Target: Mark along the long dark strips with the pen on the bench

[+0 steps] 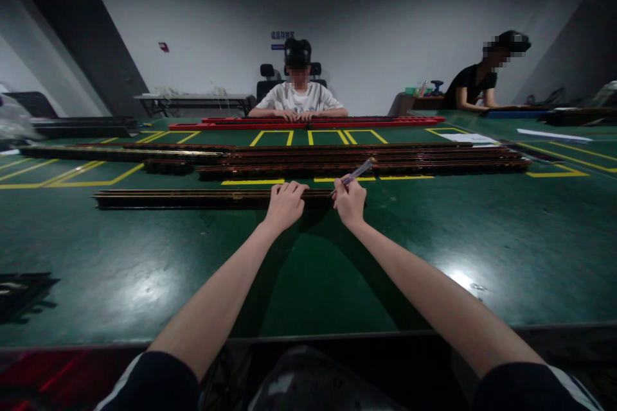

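Note:
A long black bar with thin gold-coloured lines (183, 199) lies crosswise on the green table in front of me. Near its right part, my left hand (286, 205) has its fingers curled over the top of it and grips it. My right hand (350, 201) is closed round a slim, clear-barrelled pen-like tool (361, 169). The tool slants, its upper end pointing away to the right and its lower end down at the bar close to its right end. Whether the tip touches the bar I cannot tell.
Beyond the bar lies a stack of long dark strips (366, 160), with a red bar (385, 121) farther back. One person (299, 99) sits opposite; another (475, 87) works at the right. A black part (24, 295) lies at the left of the green table (308, 295).

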Tool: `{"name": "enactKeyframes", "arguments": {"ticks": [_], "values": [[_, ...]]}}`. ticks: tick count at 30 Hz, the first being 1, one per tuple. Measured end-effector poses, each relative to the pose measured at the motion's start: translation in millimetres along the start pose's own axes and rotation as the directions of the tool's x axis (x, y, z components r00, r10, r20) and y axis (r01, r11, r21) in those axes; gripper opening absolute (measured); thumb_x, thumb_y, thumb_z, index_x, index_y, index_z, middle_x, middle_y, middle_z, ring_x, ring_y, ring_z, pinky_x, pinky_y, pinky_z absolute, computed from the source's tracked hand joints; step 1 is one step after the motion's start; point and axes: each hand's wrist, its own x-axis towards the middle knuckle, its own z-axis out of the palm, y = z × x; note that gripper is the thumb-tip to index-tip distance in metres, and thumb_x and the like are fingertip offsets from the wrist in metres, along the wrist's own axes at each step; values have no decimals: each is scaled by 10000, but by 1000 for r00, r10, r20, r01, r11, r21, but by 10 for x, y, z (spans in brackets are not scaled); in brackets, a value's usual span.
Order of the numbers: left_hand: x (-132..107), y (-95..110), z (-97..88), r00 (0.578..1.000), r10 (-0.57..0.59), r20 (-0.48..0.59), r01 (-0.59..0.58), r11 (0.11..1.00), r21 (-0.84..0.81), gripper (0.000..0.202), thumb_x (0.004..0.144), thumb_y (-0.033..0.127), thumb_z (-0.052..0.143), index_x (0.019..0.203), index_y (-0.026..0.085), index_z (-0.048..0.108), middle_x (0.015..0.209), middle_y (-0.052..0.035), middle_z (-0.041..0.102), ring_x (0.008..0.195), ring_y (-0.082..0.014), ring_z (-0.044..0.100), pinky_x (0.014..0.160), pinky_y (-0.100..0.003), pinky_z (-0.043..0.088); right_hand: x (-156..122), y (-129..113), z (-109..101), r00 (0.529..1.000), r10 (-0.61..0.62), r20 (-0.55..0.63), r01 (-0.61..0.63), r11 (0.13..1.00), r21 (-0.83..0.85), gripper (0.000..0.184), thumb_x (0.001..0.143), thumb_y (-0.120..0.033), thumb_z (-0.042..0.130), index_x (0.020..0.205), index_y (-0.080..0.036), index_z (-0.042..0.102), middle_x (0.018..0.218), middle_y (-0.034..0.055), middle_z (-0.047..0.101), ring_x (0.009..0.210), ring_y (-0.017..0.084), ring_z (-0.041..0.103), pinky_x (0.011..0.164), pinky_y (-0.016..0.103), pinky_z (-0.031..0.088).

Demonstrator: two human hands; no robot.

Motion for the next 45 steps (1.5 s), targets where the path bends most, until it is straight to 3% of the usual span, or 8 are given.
{"name": "enactKeyframes", "arguments": {"ticks": [4,23,45], "values": [[1,4,1,1000,0,-4,0,1000,16,415,863,115,367,1208,182,587,1169,-107,635,1109,-248,556,995,-445,347,7,19,5,999,3,-45,-5,999,-54,181,887,-310,478,740,-206,488,607,9,570,489,153,560,444,256,425],[3,20,-10,1000,0,5,0,1000,1,423,862,113,353,1204,197,586,1187,-107,631,1119,-251,555,1003,-464,351,-3,4,-11,999,-27,-23,26,1000,-15,268,895,-423,482,744,-202,501,633,20,585,523,155,583,447,258,454],[8,52,-24,1000,11,19,-12,999,48,470,840,63,355,1229,192,584,1228,-114,624,1162,-263,545,1020,-481,348,-8,-3,-2,1000,-17,8,17,1000,4,228,889,-387,489,746,-209,493,648,23,591,521,157,580,451,262,451]]}}
